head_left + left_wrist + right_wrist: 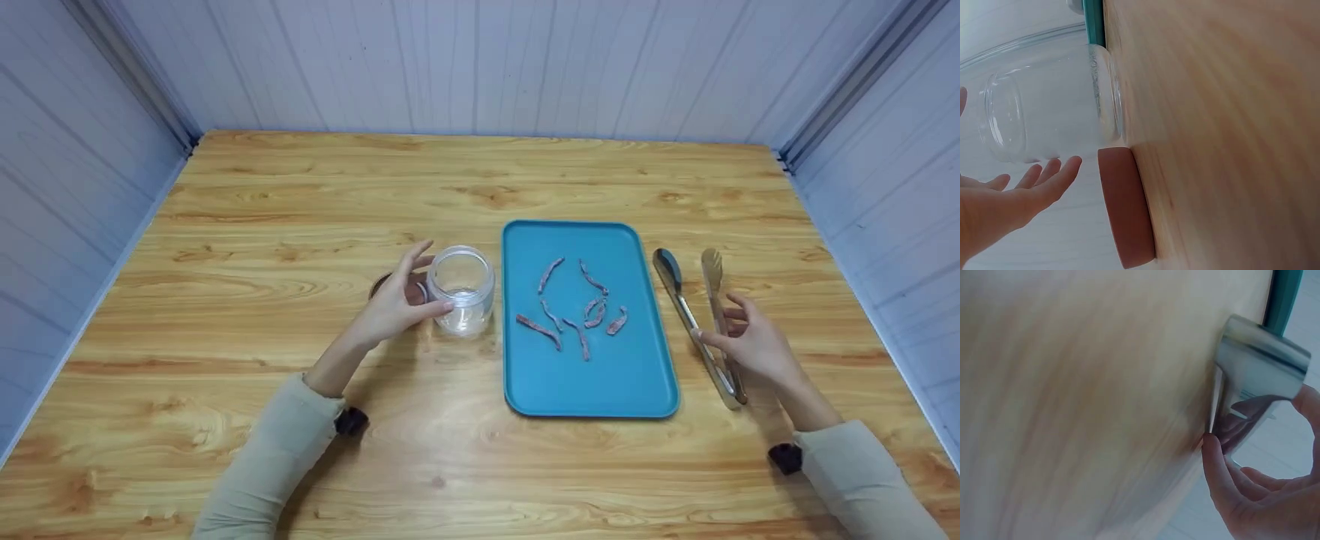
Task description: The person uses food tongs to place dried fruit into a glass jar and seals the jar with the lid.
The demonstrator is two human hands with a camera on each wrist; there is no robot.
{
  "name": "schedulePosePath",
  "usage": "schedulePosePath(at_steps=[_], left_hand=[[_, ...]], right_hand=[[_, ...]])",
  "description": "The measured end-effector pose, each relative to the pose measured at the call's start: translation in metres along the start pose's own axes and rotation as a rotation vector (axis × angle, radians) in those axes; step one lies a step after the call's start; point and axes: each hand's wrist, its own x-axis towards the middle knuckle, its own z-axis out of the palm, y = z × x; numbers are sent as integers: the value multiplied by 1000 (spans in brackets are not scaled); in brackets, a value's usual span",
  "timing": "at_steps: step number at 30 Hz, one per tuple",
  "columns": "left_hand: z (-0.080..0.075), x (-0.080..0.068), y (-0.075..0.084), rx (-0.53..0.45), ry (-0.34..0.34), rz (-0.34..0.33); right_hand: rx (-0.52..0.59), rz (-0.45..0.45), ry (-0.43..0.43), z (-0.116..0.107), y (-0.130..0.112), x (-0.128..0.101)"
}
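Note:
A clear, wide-mouthed jar (463, 319) stands upright on the table, left of the tray. My left hand (394, 307) is around its left side, thumb overlapping the front and fingers behind; in the left wrist view, these fingers look fairly straight beside the jar (1055, 101). Under that hand lies a round reddish-brown lid (1126, 208). Metal tongs (686, 307) lie on the table with their arms spread. My right hand (757, 345) holds them across both arms, thumb on the left and fingers on the right. Their bent end (1264, 354) shows close in the right wrist view.
Between the hands is a blue rectangular tray (592, 394) bearing several thin reddish strips (538, 332) with a whitish coating. The wood-grain table (337, 187) meets pale panel walls (480, 67) at the back and both sides.

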Motion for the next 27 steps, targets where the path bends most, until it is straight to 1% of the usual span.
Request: schedulePosePath(at_steps=[2,5,13,17,24,27], left_hand=[[1,2,2,13,-13,-9],[3,4,4,47,-12,-24],[7,7,7,135,3,-39],[9,8,7,161,13,-43],[8,8,6,189,18,-22],[8,7,6,170,12,-16]], right_hand=[[-21,-22,0,1,1,0],[-46,-42,1,4,2,0],[-126,-52,12,6,5,4],[-147,-54,11,6,5,5],[-144,-20,-3,2,3,3],[-142,8,-12,-1,2,2]])
